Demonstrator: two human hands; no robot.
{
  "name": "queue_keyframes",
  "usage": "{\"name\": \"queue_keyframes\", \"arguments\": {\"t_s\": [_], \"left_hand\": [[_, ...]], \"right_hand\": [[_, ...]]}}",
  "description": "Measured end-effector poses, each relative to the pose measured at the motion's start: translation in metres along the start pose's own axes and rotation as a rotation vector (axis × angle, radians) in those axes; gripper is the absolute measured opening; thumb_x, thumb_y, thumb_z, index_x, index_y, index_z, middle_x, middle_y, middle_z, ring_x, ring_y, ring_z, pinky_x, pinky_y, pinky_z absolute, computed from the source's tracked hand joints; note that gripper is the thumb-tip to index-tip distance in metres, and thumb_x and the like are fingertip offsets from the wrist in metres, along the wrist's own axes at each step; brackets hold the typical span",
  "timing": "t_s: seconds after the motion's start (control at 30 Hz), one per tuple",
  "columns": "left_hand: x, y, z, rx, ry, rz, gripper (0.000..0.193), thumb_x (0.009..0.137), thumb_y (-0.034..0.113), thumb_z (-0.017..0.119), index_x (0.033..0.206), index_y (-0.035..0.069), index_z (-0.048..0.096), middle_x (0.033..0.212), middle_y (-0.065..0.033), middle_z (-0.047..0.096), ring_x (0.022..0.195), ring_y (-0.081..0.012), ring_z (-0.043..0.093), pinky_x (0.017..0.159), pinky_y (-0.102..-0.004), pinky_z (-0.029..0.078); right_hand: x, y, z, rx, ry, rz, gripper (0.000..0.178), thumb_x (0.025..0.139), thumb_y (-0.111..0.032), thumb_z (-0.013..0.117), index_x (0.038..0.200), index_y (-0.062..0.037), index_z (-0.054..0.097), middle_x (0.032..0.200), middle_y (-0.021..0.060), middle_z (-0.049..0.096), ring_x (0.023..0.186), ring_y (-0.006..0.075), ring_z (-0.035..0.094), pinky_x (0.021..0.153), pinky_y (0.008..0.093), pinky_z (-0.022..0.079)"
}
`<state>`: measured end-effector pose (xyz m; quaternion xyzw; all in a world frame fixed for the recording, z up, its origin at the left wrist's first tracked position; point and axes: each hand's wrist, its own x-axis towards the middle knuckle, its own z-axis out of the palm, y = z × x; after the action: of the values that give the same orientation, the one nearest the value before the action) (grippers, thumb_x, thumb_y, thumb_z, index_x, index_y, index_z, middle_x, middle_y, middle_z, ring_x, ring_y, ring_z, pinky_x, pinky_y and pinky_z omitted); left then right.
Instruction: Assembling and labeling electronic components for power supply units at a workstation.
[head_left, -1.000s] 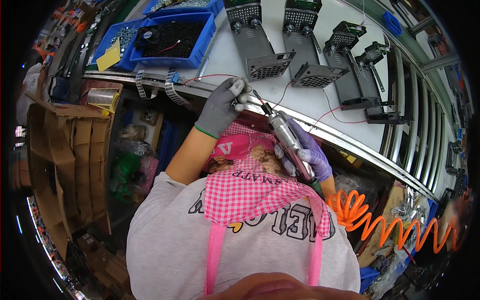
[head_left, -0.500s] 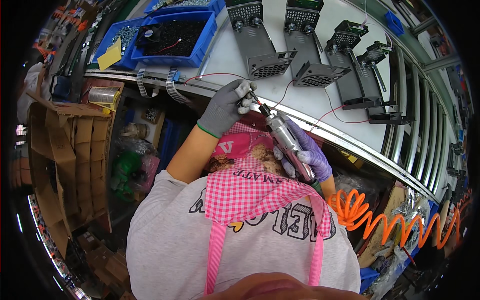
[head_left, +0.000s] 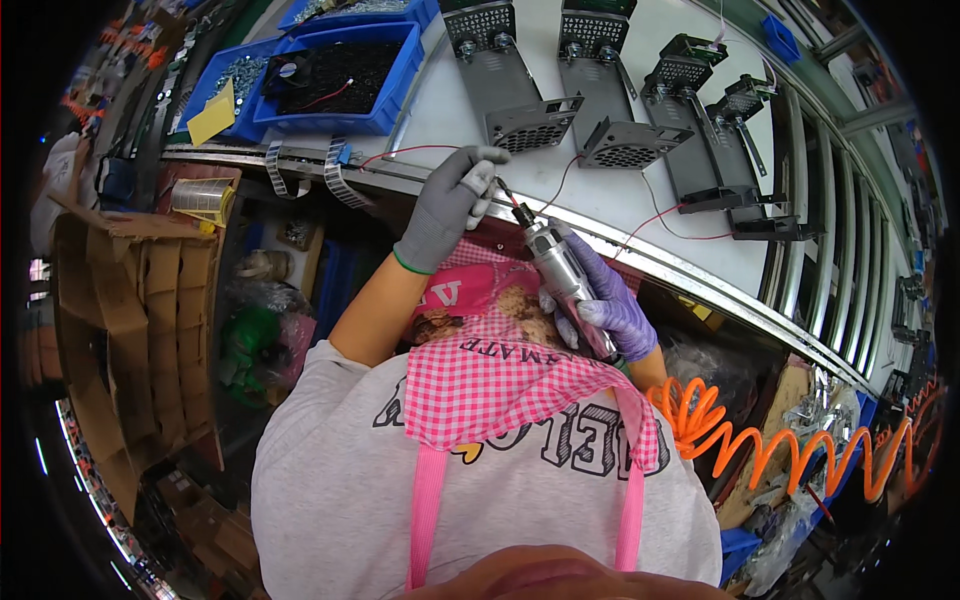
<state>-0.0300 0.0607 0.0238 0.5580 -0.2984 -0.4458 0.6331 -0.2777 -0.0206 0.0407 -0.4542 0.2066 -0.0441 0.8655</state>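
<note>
My right hand [head_left: 612, 305], in a purple glove with greyish fingertips, is wrapped round a silver air screwdriver [head_left: 562, 266]. Its black collar and thin bit point up and left toward my other hand. My left hand [head_left: 447, 208], in a grey glove with a green cuff, is held just left of the bit's tip, at the bench's near edge. The fingers there are bent together, index finger over thumb; anything small between them is too tiny to make out. Beyond, on the bench, stands a dark metal bracket [head_left: 500, 82] with a perforated end plate.
More brackets [head_left: 600, 90] stand in a row to the right, with thin red wires trailing near them. Blue bins [head_left: 392, 100] of small screws and a small black fan are at the back left. An orange coiled hose [head_left: 740, 440] hangs at right. Cardboard dividers [head_left: 130, 330] stand left.
The fingertips of my left hand have drawn slightly away from the bit, and its index finger has straightened. My right hand still grips the screwdriver; the whole view has shifted a little.
</note>
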Motion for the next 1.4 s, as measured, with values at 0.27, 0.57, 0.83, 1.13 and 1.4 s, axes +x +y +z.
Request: {"name": "queue_keyframes", "arguments": {"t_s": [0.27,0.57,0.83,1.13,1.4], "left_hand": [[0.032,-0.009,-0.036,1.229,0.200,0.430,0.038,0.087,0.031,0.072,0.119,0.010,0.065,0.086,-0.0076,0.062,0.079,-0.0261,0.065,0.074,-0.0379,0.053],[0.055,-0.005,-0.050,1.441,-0.033,0.316,0.032,0.089,0.032,0.070,0.111,0.009,0.066,0.102,-0.0112,0.065,0.094,-0.0301,0.066,0.082,-0.0405,0.052],[0.059,0.003,-0.048,1.418,-0.131,0.293,0.029,0.091,0.028,0.067,0.111,0.008,0.064,0.105,-0.0120,0.065,0.097,-0.0315,0.066,0.084,-0.0420,0.052],[0.054,0.009,-0.037,1.271,-0.066,0.204,0.024,0.093,0.020,0.061,0.113,0.008,0.062,0.106,-0.0137,0.068,0.099,-0.0335,0.066,0.086,-0.0441,0.053],[0.054,0.001,-0.040,1.279,-0.069,0.290,0.026,0.093,0.022,0.060,0.115,0.008,0.064,0.101,-0.0165,0.065,0.095,-0.0358,0.065,0.085,-0.0458,0.051]], "right_hand": [[0.012,0.016,-0.015,0.012,0.050,-0.105,0.109,0.072,-0.039,0.080,0.160,-0.0118,0.023,0.125,0.0126,0.057,0.090,0.0151,0.061,0.076,0.0277,0.052],[0.023,0.014,-0.009,-0.019,0.078,-0.075,0.105,0.074,-0.037,0.080,0.160,-0.0110,0.024,0.137,0.0132,0.050,0.101,0.0195,0.063,0.088,0.0330,0.052],[0.026,0.012,-0.013,-0.006,0.063,-0.027,0.100,0.077,-0.032,0.078,0.160,-0.0129,0.025,0.118,0.0128,0.059,0.093,0.0165,0.062,0.078,0.0288,0.053],[0.035,0.014,-0.013,-0.060,0.087,-0.075,0.099,0.078,-0.030,0.078,0.160,-0.0149,0.025,0.117,0.0133,0.058,0.089,0.0158,0.063,0.077,0.0297,0.054],[0.040,0.014,-0.010,-0.032,0.058,-0.055,0.097,0.080,-0.027,0.078,0.160,-0.0165,0.024,0.122,0.0140,0.055,0.089,0.0158,0.062,0.076,0.0298,0.055]]}}
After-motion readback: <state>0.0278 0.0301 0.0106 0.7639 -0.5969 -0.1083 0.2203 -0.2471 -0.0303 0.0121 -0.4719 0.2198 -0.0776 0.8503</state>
